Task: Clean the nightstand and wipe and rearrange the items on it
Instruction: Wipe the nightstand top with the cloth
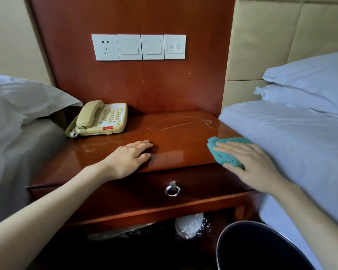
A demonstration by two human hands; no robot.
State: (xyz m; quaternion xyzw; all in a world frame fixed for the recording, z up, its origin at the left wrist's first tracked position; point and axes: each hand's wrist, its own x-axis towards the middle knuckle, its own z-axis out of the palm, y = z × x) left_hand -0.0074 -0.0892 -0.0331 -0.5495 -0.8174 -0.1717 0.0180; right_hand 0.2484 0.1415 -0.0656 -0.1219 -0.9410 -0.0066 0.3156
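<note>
The glossy red-brown nightstand [176,133] stands between two beds, with pale smear marks on its back half. A beige telephone [101,118] sits at its back left corner. My left hand [129,158] lies flat on the front edge of the top, fingers straight. My right hand [250,164] presses a folded teal cloth [220,151] flat against the front right corner of the top, fingers spread over it.
White-sheeted beds with pillows [310,75] flank the nightstand on both sides. A drawer with a ring pull [172,189] is below the top. A black bin [256,248] stands at the lower right. Wrapped slippers [189,227] lie underneath. Wall switches [139,47] are above.
</note>
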